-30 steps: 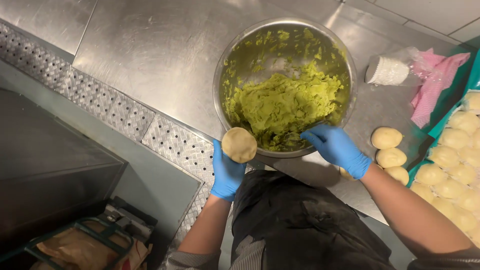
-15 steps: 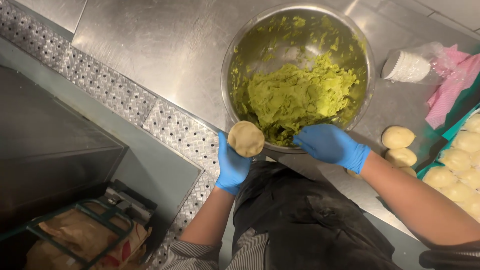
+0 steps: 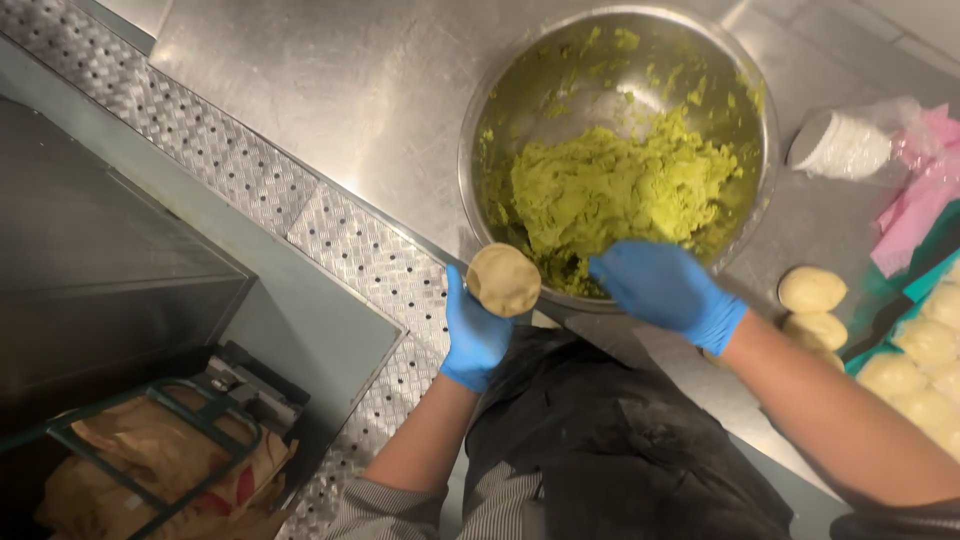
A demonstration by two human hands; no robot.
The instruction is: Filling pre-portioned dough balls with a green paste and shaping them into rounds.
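Dough disc: a flattened round of pale dough (image 3: pixel 504 279) lies in the palm of the left hand (image 3: pixel 474 332), held up at the near rim of the bowl, just over the edge of the counter.
Left hand: blue-gloved, palm up and cupped under the disc, fingers curled loosely around its lower side; it supports the dough and does not pinch it.
Right hand: blue-gloved right hand (image 3: pixel 664 288) reaches over the near rim of the bowl, fingers bent down and held together at the edge of the green filling; blur hides the fingertips, so I cannot tell whether they hold any filling.
Green filling: a lumpy yellow-green mash (image 3: pixel 612 188) heaped in the lower middle of the bowl, with smears and flecks up the inner wall.
Bowl: a round steel mixing bowl (image 3: pixel 480 130) standing on the steel counter (image 3: pixel 330 90), directly ahead of the person.
Dough balls: two loose balls (image 3: pixel 812 289) sit on the counter just right of the bowl, beside the right forearm; more lie packed in a teal tray (image 3: pixel 925 282) at the right edge.
Far right: a white cup in clear plastic wrap (image 3: pixel 838 146) and a pink cloth (image 3: pixel 925 205) near the bowl's upper right.
Lower left: a brown paper bag (image 3: pixel 150 450) beneath a green frame, below counter level.
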